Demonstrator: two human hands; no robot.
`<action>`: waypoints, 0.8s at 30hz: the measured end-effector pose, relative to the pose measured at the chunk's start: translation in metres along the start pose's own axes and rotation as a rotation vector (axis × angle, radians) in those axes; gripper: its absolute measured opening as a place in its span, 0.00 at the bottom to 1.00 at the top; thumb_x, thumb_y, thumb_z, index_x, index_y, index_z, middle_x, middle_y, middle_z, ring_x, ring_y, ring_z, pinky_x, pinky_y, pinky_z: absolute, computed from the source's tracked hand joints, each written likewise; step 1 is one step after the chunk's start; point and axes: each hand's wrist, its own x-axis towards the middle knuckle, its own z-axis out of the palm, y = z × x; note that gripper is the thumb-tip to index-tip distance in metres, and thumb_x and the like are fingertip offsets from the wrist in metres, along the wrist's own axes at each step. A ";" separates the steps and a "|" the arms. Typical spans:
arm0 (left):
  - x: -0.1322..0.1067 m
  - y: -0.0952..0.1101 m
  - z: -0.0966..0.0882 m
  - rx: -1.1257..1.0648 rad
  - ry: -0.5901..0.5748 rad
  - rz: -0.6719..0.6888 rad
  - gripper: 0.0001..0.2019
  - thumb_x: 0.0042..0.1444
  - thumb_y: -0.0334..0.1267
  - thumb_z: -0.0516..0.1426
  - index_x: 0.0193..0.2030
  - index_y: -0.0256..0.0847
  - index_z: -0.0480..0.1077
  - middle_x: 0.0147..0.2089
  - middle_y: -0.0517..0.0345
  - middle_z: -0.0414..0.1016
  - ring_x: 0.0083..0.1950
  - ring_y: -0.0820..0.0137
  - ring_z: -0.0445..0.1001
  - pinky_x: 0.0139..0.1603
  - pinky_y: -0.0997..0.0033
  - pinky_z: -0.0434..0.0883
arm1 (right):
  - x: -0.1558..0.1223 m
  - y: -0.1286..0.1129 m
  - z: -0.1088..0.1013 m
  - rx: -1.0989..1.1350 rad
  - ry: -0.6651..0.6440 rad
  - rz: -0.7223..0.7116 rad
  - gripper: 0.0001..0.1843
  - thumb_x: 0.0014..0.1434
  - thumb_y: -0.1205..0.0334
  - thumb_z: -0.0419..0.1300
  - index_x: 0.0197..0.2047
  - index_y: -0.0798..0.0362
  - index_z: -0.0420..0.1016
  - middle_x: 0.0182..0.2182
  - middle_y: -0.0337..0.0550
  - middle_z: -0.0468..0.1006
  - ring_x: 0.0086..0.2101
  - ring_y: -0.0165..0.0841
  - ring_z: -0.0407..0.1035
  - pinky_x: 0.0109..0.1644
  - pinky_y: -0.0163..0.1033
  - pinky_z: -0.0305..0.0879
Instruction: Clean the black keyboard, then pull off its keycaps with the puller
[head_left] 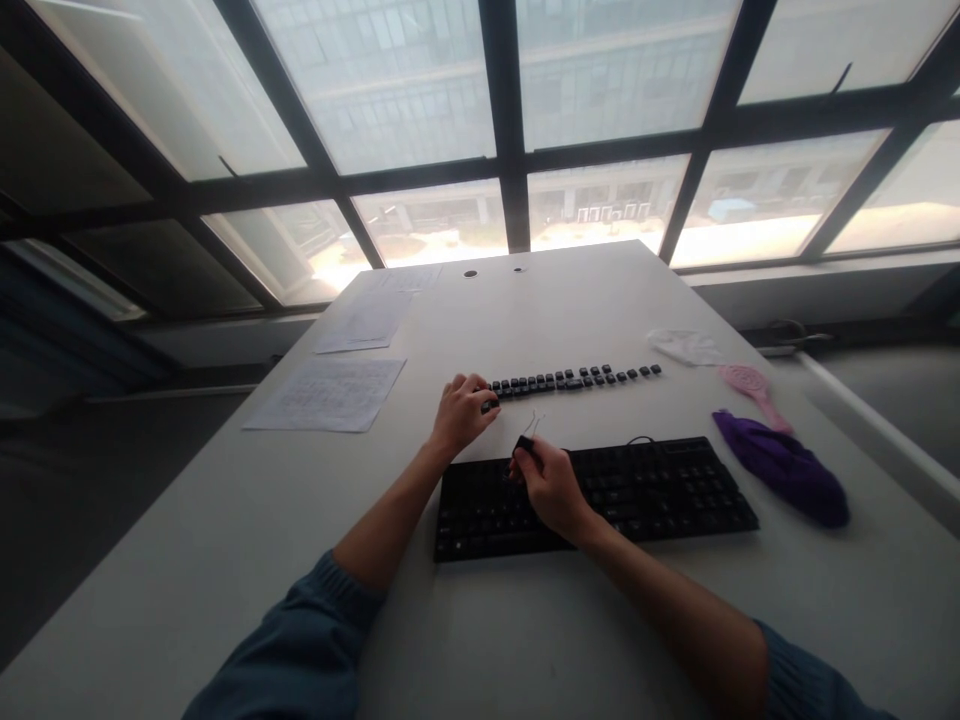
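My left hand (463, 412) is at the left end of the rows of loose black keycaps (574, 384), its fingers closed around a keycap (489, 406) at table level. In my right hand (553, 482) is a keycap puller with a black handle (524, 443), its two thin wire prongs pointing up and away from me. That hand hovers over the black keyboard (660, 490), which lies across the table in front of me. The keyboard's left-middle part is partly covered by my right hand.
Sheets of written paper (326, 395) lie on the white table (525, 620) at the left. To the right are a crumpled clear plastic bag (684, 346), a pink hairbrush (754, 392) and a purple cloth pouch (784, 470). Large windows rise beyond the far edge.
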 end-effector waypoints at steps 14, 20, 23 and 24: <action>0.002 -0.003 0.006 0.013 -0.029 0.023 0.07 0.53 0.39 0.65 0.40 0.45 0.80 0.46 0.49 0.71 0.50 0.55 0.65 0.52 0.52 0.65 | 0.000 0.001 -0.001 -0.007 -0.017 0.003 0.12 0.67 0.59 0.53 0.32 0.52 0.70 0.26 0.41 0.75 0.29 0.33 0.70 0.36 0.37 0.63; 0.002 -0.001 0.002 0.005 -0.009 0.028 0.08 0.53 0.39 0.65 0.41 0.44 0.80 0.46 0.49 0.71 0.50 0.56 0.65 0.53 0.53 0.66 | 0.000 0.001 0.000 -0.003 -0.017 -0.005 0.13 0.67 0.58 0.53 0.31 0.52 0.70 0.26 0.40 0.75 0.29 0.33 0.69 0.35 0.37 0.63; 0.001 -0.001 0.000 -0.013 0.041 0.005 0.08 0.54 0.39 0.64 0.41 0.45 0.80 0.45 0.50 0.71 0.49 0.58 0.66 0.53 0.55 0.67 | 0.000 0.002 0.000 -0.002 -0.012 -0.011 0.13 0.67 0.58 0.53 0.32 0.52 0.70 0.26 0.41 0.74 0.29 0.33 0.69 0.35 0.37 0.63; 0.000 -0.001 -0.001 -0.025 0.065 -0.008 0.07 0.55 0.39 0.63 0.40 0.45 0.80 0.44 0.50 0.71 0.48 0.59 0.66 0.53 0.56 0.67 | 0.000 0.003 0.000 0.002 -0.007 -0.014 0.13 0.67 0.57 0.53 0.32 0.52 0.70 0.26 0.41 0.74 0.29 0.33 0.69 0.35 0.37 0.64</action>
